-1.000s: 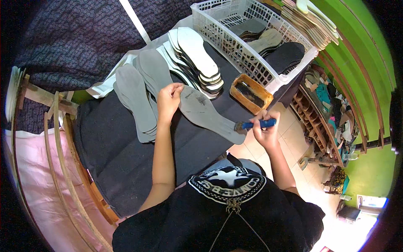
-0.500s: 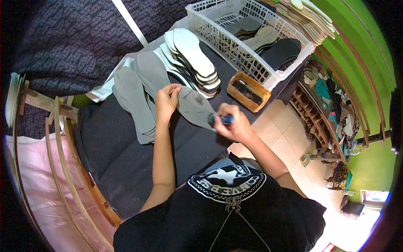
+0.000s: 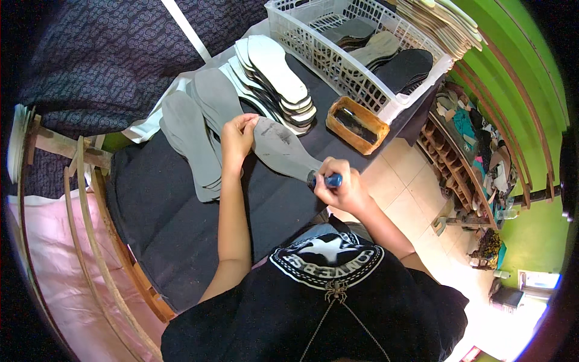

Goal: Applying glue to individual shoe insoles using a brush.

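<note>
A grey shoe insole (image 3: 280, 152) with dark smudges near its far end lies slanting over the dark table cover. The thumb and fingers of my left hand (image 3: 238, 143) pinch its far left edge. My right hand (image 3: 347, 188) is closed round a blue-handled brush (image 3: 333, 180), whose dark head is at the insole's near right end. My fingers partly hide the brush and that end of the insole. Beside my left hand lie overlapping stacks of grey insoles (image 3: 184, 136). Beyond them is a stack of white insoles (image 3: 274, 69) with dark layers between.
An open tan box (image 3: 377, 130), dark-stained inside, stands right of the white stack. Behind it, a white plastic basket (image 3: 325, 63) holds more soles. Piled tan sheets (image 3: 440, 27) rise at the far right. A wooden rack (image 3: 449, 160) with scraps stands beyond the table's right edge.
My right hand has drawn the brush a short way right along the insole, to its near end. My left hand keeps its pinch on the far edge.
</note>
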Demonstrator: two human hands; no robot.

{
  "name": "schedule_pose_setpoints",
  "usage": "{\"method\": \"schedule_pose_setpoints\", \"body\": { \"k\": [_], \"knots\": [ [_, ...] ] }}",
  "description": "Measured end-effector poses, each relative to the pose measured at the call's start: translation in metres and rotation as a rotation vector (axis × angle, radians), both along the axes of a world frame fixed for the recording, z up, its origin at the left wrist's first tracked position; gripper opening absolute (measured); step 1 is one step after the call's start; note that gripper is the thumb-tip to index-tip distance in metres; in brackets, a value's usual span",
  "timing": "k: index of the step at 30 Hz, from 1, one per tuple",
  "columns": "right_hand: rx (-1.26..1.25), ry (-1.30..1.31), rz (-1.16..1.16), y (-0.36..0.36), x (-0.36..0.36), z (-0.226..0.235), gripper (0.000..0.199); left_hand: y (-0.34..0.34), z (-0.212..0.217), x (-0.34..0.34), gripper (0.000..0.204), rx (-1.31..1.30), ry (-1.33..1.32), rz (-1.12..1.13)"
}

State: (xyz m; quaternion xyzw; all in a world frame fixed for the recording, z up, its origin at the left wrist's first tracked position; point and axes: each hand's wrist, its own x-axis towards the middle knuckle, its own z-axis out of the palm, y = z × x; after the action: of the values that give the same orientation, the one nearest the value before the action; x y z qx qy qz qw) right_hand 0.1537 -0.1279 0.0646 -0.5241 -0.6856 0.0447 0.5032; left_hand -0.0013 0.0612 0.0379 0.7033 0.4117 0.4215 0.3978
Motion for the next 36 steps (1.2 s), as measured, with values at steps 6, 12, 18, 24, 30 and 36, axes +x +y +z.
{"method": "schedule_pose_setpoints", "body": {
  "k": [6,12,18,24,30,36],
  "knots": [
    [0.062,0.132,0.144,-0.037,0.021,-0.009,0.034,-0.001,-0.001,-0.004,0.016,-0.008,0.023,0.029],
    [0.056,0.039,0.054,-0.046,0.024,0.003,0.035,-0.003,0.001,-0.002,0.016,-0.002,0.038,0.037],
    [-0.007,0.008,0.056,-0.026,0.001,0.0,0.033,-0.003,0.002,0.0,0.015,0.026,0.055,0.032],
    [0.169,0.269,0.159,-0.058,0.031,-0.016,0.023,-0.001,0.001,-0.001,0.014,0.024,0.032,0.037],
    [0.221,0.308,0.04,-0.042,0.034,-0.01,0.025,-0.005,0.004,-0.002,0.015,0.027,0.073,0.036],
    [0.22,0.269,0.102,-0.025,0.024,-0.024,0.028,-0.009,0.007,0.002,0.016,-0.017,0.091,0.054]
  ]
}}
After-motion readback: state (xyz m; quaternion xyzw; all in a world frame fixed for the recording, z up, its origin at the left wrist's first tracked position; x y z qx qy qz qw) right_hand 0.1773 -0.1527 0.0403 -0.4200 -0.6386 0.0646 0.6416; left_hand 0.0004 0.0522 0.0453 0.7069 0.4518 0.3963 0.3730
